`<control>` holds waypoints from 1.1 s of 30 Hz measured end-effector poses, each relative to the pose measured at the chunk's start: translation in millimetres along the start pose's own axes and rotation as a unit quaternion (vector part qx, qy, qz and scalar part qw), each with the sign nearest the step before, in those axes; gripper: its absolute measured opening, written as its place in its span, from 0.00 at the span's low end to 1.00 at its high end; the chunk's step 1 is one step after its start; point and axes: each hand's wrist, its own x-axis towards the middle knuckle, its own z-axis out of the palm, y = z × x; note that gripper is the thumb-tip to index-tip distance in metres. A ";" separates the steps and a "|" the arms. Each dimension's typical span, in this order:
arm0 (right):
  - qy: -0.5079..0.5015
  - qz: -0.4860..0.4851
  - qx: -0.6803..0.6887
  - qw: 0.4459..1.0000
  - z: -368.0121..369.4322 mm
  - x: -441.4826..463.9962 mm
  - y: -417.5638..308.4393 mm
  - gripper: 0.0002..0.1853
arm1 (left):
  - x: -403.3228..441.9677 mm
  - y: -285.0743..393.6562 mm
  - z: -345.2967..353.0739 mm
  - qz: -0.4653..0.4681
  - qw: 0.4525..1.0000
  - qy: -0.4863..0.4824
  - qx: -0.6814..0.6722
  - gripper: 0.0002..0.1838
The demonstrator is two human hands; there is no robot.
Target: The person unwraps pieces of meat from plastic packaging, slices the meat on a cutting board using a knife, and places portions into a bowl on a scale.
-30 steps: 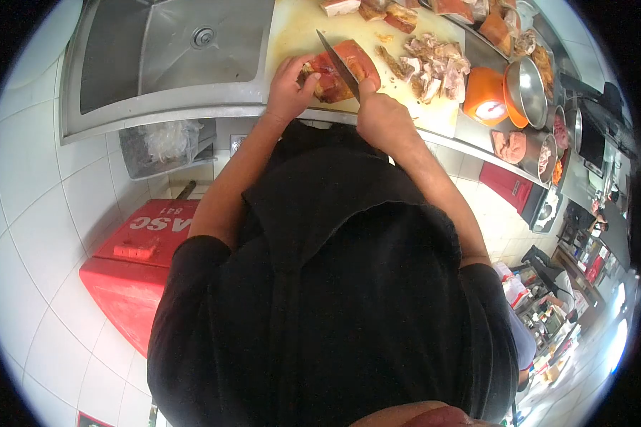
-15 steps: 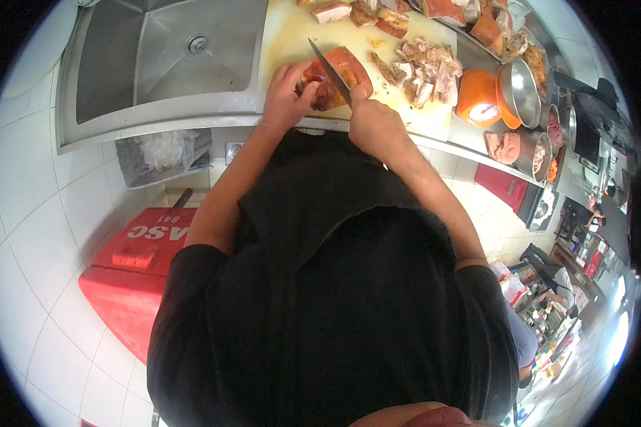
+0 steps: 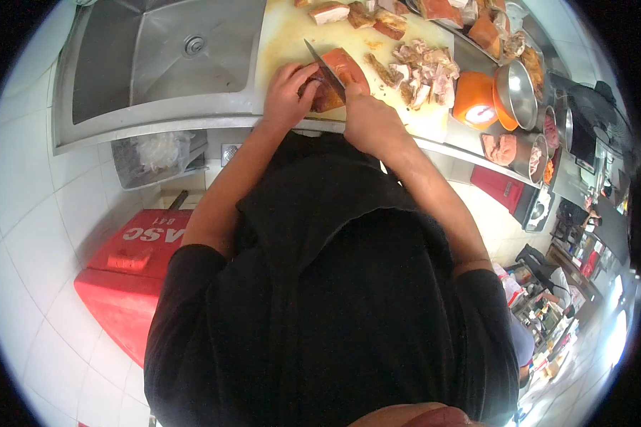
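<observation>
My right hand [image 3: 368, 117] is closed around the handle of a knife [image 3: 326, 69], whose blade points up and to the left. The blade lies across a reddish-brown slab of cooked meat [image 3: 347, 65] on the pale cutting board [image 3: 285, 35]. On the slab's left end, my left hand [image 3: 288, 94] grips the meat with bent fingers. A heap of chopped meat pieces [image 3: 427, 70] lies to the right of the slab. Larger meat chunks [image 3: 330, 13] sit along the board's far side.
A steel sink [image 3: 174, 64] adjoins the board on the left. To the right stand an orange kitchen scale [image 3: 473, 96], a metal bowl [image 3: 518, 92] and a tray of meat [image 3: 484, 32]. Below the counter are a red box [image 3: 124, 285] and a plastic-lined bin [image 3: 157, 153].
The view has shifted slightly. Both hands stay at the slab, and the knife remains across it with little visible movement.
</observation>
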 end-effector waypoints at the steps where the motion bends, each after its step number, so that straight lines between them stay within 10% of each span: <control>1: 0.002 -0.002 0.005 1.000 -2.7 0.8 -0.3 0.14 | 1.0 0.2 0.2 0.002 1.000 0.002 0.000 0.17; 33: -0.111 -0.011 -0.077 0.991 -58.9 34.3 -25.3 0.18 | 1.0 2.2 -1.1 -0.025 0.999 0.009 0.020 0.16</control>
